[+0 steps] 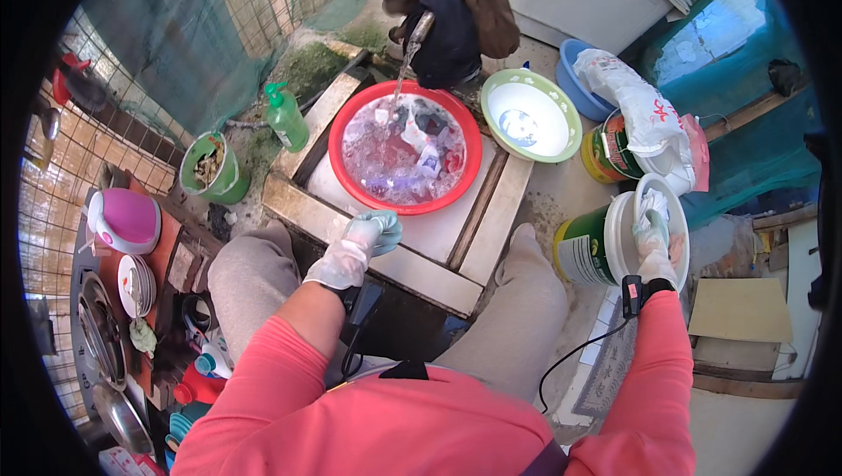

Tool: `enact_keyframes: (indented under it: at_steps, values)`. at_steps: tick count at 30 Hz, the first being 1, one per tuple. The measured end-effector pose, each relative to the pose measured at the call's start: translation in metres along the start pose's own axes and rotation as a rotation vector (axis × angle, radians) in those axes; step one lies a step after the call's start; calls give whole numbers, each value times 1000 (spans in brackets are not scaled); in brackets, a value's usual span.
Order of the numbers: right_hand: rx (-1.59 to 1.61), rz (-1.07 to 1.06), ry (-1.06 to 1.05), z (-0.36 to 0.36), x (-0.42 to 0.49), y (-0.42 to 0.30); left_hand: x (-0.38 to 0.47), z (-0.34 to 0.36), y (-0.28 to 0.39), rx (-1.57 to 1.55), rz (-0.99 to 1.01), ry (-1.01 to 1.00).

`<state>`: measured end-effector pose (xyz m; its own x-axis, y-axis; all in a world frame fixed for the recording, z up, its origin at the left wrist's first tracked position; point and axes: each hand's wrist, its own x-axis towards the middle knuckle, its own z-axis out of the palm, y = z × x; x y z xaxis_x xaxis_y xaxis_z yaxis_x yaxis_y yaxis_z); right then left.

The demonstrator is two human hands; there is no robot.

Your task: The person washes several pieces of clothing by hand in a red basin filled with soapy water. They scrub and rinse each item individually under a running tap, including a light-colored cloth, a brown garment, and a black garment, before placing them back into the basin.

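Note:
My left hand (367,240), in a pale translucent glove, is raised near the front rim of a red basin (342,188). Its fingers are curled together, and nothing shows in them. To the right, my right hand (654,242), gloved likewise, reaches into a white basin (681,239) and grips a crumpled white cloth (653,205). Foamy, cloudy water and several small fabric pieces (421,137) fill the red basin. Water from a metal tap (421,27) pours into it. The basin rests in a tiled, raised frame (408,282).
Dark and brown garments (483,9) hang behind the tap. Right of the red basin sit a green-rimmed bowl (490,97), a blue basin (567,74) and a green bucket (582,246). On the left are a green pump bottle (287,122), a scrap bucket (230,180) and stacked plates (135,285).

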<state>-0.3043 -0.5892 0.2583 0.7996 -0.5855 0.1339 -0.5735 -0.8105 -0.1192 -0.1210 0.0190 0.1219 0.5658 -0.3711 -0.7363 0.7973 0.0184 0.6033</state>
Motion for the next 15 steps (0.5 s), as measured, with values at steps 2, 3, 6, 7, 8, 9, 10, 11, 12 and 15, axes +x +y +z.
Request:
enact_keyframes:
  at_steps: [2,3,6,7,8,9,10,11,12,15]
  values:
    - [97,-81,-84,0,4,-65,5,5,2,-4,-15,26]
    - [191,-123,-127,3,5,-96,9,8,3,-12,-18,30]
    - [326,-233,-290,27,0,-174,22,13,9,-57,-45,41]
    - [375,-250,-347,39,-3,-195,28,13,11,-75,-52,38]
    - [433,-213,-427,54,-9,-216,36,12,13,-94,-64,14]
    - [546,-211,-505,69,-13,-236,44,9,14,-130,-77,15]
    - [463,-220,-597,86,-16,-256,52,5,14,-168,-89,18]
    - [408,-232,-688,102,-18,-275,61,1,15,-212,-83,3]
    - [434,-260,-748,116,-22,-291,70,-4,14,-244,-81,1]
    - [638,-104,-946,157,-35,-334,98,-18,10,-473,-68,29]
